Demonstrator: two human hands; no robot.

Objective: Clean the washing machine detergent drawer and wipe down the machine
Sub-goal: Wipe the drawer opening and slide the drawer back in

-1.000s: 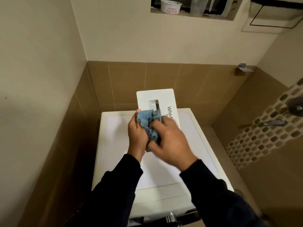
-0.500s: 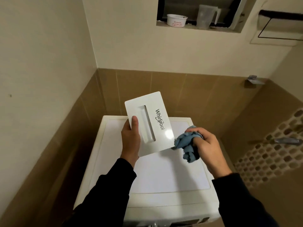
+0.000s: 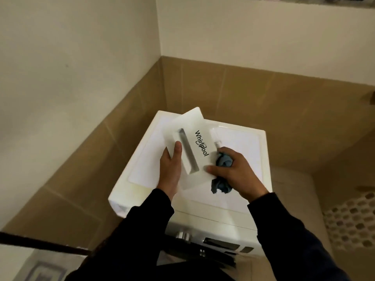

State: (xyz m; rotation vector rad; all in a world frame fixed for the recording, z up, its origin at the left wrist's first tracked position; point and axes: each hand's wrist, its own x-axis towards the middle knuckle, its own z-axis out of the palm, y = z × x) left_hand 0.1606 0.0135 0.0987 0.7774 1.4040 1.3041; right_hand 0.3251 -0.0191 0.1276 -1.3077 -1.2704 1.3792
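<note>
Corner walls: cream paint (image 3: 81,47) above, tan tile (image 3: 253,94) below. Mosaic tile band (image 3: 349,226) at right. Recessed niche (image 3: 304,2) overhead.

The room is dim and warm-toned, lit softly from above and behind the viewer, with no hard-edged shadows. The washing machine (image 3: 239,142) is the brightest thing in view; its white top glares enough that detail washes out near the back right corner. The white drawer front (image 3: 192,138) also reads nearly blown out, though its printed lettering stays legible. Dark sleeves (image 3: 142,230) fall almost to black with little detail. Wide-angle distortion bends the wall lines and tile bands (image 3: 263,94) toward the frame edges. The bottom corners are soft and smeared, and the mosaic tiles (image 3: 349,220) at lower right look blurred. Fine grain and slight motion softness cover the whole picture.
</note>
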